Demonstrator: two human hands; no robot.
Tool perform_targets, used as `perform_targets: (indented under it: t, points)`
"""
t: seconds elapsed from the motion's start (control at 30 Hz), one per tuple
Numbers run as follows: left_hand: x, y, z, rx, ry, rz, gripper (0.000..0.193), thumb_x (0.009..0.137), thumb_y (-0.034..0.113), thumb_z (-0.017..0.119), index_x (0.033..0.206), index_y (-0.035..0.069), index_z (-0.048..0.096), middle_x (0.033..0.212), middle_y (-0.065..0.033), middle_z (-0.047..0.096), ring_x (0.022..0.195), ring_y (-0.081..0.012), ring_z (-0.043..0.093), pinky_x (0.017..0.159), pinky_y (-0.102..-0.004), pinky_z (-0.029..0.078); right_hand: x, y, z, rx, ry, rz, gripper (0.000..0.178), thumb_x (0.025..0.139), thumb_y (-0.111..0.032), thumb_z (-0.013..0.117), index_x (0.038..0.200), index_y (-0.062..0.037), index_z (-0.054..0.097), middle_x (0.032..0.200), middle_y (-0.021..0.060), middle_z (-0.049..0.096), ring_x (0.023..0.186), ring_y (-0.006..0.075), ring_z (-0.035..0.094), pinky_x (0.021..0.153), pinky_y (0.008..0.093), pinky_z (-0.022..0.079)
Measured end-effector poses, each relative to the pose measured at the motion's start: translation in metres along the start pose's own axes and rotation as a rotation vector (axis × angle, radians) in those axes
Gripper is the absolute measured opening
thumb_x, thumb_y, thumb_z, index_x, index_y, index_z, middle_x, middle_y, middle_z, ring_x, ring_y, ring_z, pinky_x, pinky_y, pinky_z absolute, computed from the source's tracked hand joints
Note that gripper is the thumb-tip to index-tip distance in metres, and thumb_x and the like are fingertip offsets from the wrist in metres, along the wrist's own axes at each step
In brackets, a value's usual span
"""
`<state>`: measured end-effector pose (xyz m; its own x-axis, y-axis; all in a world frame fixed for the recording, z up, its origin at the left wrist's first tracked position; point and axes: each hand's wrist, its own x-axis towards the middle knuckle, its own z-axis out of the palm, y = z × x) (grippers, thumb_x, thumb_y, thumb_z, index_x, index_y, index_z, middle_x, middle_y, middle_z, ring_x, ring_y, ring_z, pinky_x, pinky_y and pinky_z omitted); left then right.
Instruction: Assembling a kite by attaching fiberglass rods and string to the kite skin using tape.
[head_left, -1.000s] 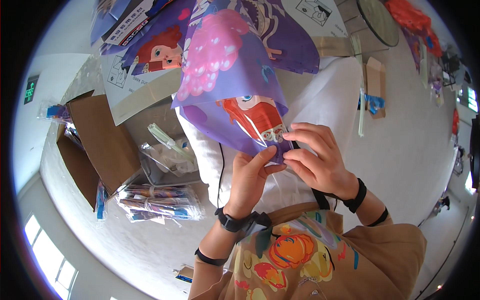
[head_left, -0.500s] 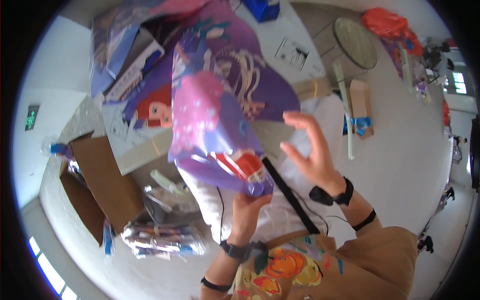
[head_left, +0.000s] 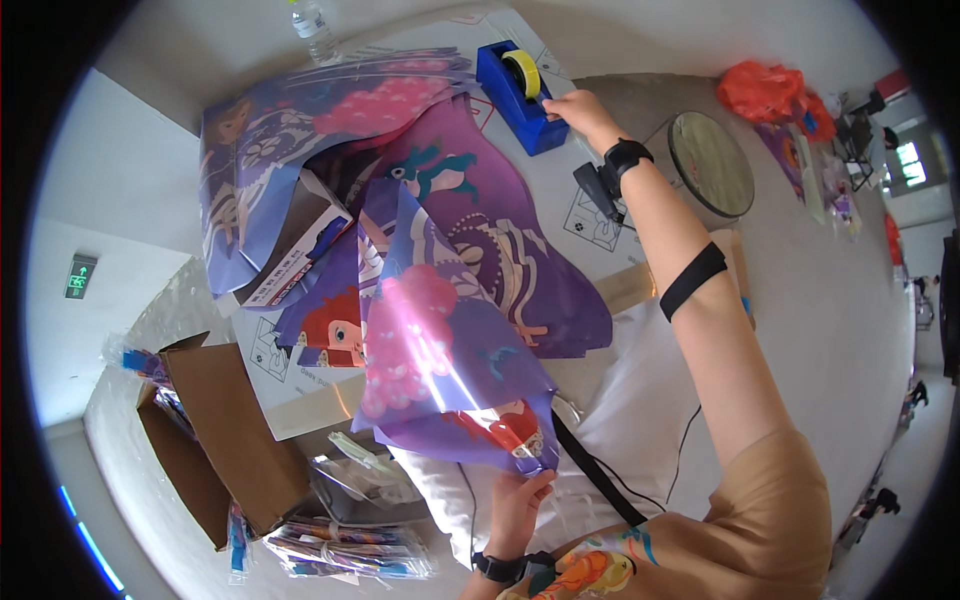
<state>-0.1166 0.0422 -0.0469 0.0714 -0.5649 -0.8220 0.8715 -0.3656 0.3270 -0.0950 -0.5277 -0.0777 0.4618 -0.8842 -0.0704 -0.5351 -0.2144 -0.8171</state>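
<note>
Sheet (head_left: 440,355), probably light, floppy and slick, is wanting edge holds: left hand (head_left: 515,508) is pinching its near corner; right hand (head_left: 584,116), grip unclear, is sitting at far tape dispenser (head_left: 515,108).

The head-mounted fisheye camera faces downward and forward over the wearer's hands (head_left: 514,514) and the counter (head_left: 556,184). Range is near; the wide field extends to the floor (head_left: 815,335).
</note>
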Motion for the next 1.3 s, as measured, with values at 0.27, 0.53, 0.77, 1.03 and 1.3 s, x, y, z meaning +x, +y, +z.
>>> perform_targets:
  t: [0.27,0.53,0.77,1.03,1.3]
  points:
    - [0.005,0.0,-0.007,-0.027,-0.007,-0.012,0.029,0.088,-0.004,0.063,0.116,0.0,0.057,0.098,-0.0071,0.066,0.088,-0.016,0.065,0.073,-0.0269,0.052,-0.019,-0.027,0.019,0.323,0.155,0.187,0.018,0.084,-0.01,0.072,0.088,0.0076,0.071,0.087,0.0122,0.071,0.071,0.0222,0.068,0.078,0.0362,0.05]
    - [0.006,0.0,-0.006,-0.05,-0.011,-0.018,0.029,0.088,-0.004,0.063,0.116,0.0,0.057,0.098,-0.0073,0.066,0.088,-0.0166,0.066,0.074,-0.0269,0.052,-0.036,-0.01,0.007,-0.045,0.149,0.176,0.039,0.085,-0.029,0.075,0.09,0.0086,0.069,0.086,0.0139,0.07,0.083,0.0177,0.061,0.077,0.0349,0.047]
    - [0.0,-0.004,-0.005,-0.059,0.017,-0.022,0.03,0.09,-0.002,0.061,0.119,0.002,0.056,0.098,-0.0066,0.067,0.088,-0.0177,0.066,0.075,-0.0289,0.051,-0.071,0.002,0.025,0.485,0.183,0.3,0.023,0.084,-0.023,0.073,0.082,-0.0013,0.066,0.078,0.0035,0.062,0.07,0.0153,0.054,0.062,0.0345,0.043]
    - [0.011,-0.004,-0.007,-0.189,0.008,0.121,0.027,0.095,0.005,0.058,0.122,0.005,0.057,0.106,-0.0067,0.067,0.091,-0.0185,0.067,0.074,-0.0324,0.056,-0.242,-0.032,0.054,0.64,-0.089,0.021,0.014,0.097,-0.017,0.061,0.104,-0.0054,0.063,0.097,0.0013,0.067,0.092,0.0092,0.063,0.076,0.0248,0.046]
    - [0.02,0.005,0.008,-0.114,-0.068,0.139,0.02,0.098,0.009,0.054,0.115,0.002,0.061,0.106,-0.0087,0.07,0.093,-0.0187,0.069,0.079,-0.0334,0.057,-0.454,-0.087,0.035,0.638,-0.341,0.412,0.024,0.095,-0.004,0.061,0.118,0.0,0.056,0.093,0.0041,0.063,0.08,0.0081,0.061,0.073,0.0225,0.051]
